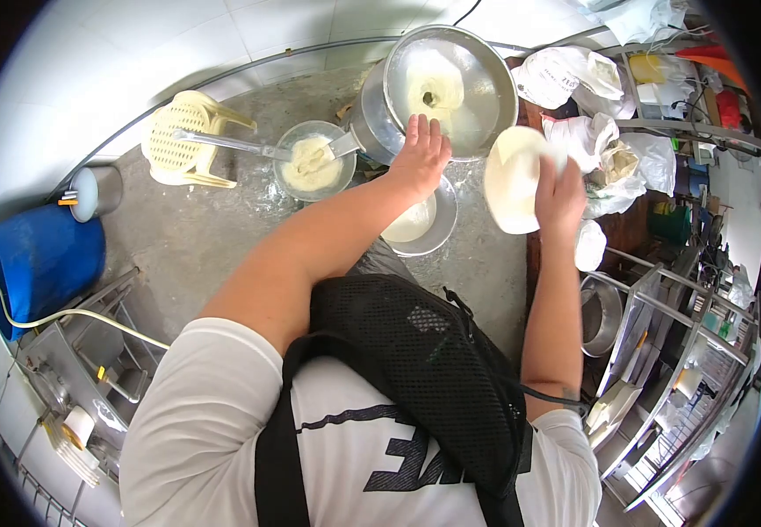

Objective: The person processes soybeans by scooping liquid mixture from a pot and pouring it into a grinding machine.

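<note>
My left hand (421,160) lies with its fingers stretched out at the near rim of a large tilted metal drum (496,114); whether it presses on the rim I cannot tell. Pale dough or batter (433,81) clings inside the drum around a dark central hole. To the right, my right hand (560,198), slightly blurred, is closed on the edge of a cream-coloured plastic jug or bowl (508,193). That container is tipped beside the drum, and its inside is mostly hidden. Below my left hand, a metal bowl (444,228) holds a pale, smooth mixture.
A clear bowl (345,180) of pale mash with a long-handled metal tool (222,140) stands left of the drum. Farther left are a cream plastic stool (174,145) and a blue barrel (46,263). White sacks (556,79) and metal racks (661,299) line the right side.
</note>
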### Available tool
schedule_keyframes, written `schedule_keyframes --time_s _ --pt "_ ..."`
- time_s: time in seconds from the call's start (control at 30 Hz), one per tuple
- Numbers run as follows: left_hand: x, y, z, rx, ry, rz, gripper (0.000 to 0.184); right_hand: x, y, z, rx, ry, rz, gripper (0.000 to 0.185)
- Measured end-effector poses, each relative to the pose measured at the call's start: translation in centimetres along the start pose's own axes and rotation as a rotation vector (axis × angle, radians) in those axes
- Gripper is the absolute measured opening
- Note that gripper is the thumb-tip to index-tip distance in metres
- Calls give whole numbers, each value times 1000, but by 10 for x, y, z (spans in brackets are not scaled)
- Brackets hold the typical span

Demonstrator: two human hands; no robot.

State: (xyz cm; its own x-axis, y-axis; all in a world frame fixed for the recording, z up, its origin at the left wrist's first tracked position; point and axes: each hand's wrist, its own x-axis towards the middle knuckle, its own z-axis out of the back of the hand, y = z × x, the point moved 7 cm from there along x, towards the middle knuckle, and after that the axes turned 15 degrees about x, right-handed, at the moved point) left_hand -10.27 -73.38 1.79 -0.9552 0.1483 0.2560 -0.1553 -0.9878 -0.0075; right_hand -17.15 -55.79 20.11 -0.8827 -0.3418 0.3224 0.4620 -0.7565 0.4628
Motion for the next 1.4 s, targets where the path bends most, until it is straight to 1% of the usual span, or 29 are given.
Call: schedule_keyframes --time_s 0.03,0.07,0.1,0.13,0.17,0.2,0.23,0.27,0.33,0.47,0.53,0.57,0.6,0.63,0.67,0.7,0.77,0.8,0.87,0.9,0.97,1.0,1.07,1.1,1.17,1.2,1.27,1.3,1.4 --pt "1 -1 1 0 -2 1 52 -26 -16 0 40 -63 -34 41" --pt "2 -1 -1 33 52 5 55 -52 -28 -4 128 -98 -133 37" --pt "2 -1 -3 67 106 7 57 -81 -62 -18 110 -27 -274 38" --pt "2 -2 -2 70 106 0 57 -110 -78 -30 224 63 -462 38" --pt "1 -2 0 103 106 1 57 -141 -95 -42 307 90 -584 39" --pt "2 -3 1 136 104 3 56 -176 -122 -56 344 98 -677 39" --pt "3 -4 2 138 101 -5 56 -210 -149 -69 393 33 -695 28" --pt "3 -4 1 149 104 -5 58 -229 -145 -74 595 -42 -876 25" --pt "1 -4 -1 168 106 -17 60 -253 -133 -69 732 -100 -1108 28" --pt "3 -6 -1 102 152 -36 68 -266 -132 -58 799 -164 -1091 26" --pt "0 -2 4 84 171 -44 72 -253 -126 -44 856 -216 -979 26" --pt "-4 0 11 33 157 -57 78 -249 -127 -37 863 -223 -973 26" --pt "-10 2 18 -18 145 -70 83 -240 -127 -27 847 -229 -898 25" --pt "-19 6 25 -12 140 -74 83 -233 -127 -17 830 -236 -824 25" --pt "-31 12 32 -40 127 -47 87 -229 -129 -10 836 -240 -821 25" --pt "-44 20 41 -66 112 -19 92 -220 -128 1 874 -306 -731 24" --pt "-72 42 68 -71 158 97 89 -204 -124 23 990 -407 -592 24" --pt "-92 58 69 -77 132 174 86 -197 -123 34 965 -445 -557 25" --pt "-143 91 60 -45 74 318 83 -175 -109 53 1090 -491 -425 24" --pt "-170 107 59 -6 44 387 83 -165 -104 58 1100 -490 -418 24" --pt "-219 134 67 -54 86 582 78 -144 -91 66 1164 -520 -367 24" --pt "-241 143 67 -47 82 588 78 -131 -83 67 1172 -516 -363 24" --pt "-285 164 69 -29 56 760 72 -101 -62 61 1291 -480 -262 24" --pt "-298 166 71 -22 56 764 72 -89 -54 52 1336 -488 -275 24" --pt "-323 178 71 -61 152 869 67 -63 -43 26 1378 -460 -297 24" --pt "-330 182 71 -59 151 876 67 -52 -36 12 1399 -468 -320 25" --pt "-342 191 55 -106 246 880 69 -33 -26 -21 1391 -396 -387 25" --pt "-347 196 50 -111 246 888 69 -28 -22 -38 1439 -387 -463 28" --pt "-361 218 27 -173 355 918 68 -18 -13 -82 1405 -332 -536 29"
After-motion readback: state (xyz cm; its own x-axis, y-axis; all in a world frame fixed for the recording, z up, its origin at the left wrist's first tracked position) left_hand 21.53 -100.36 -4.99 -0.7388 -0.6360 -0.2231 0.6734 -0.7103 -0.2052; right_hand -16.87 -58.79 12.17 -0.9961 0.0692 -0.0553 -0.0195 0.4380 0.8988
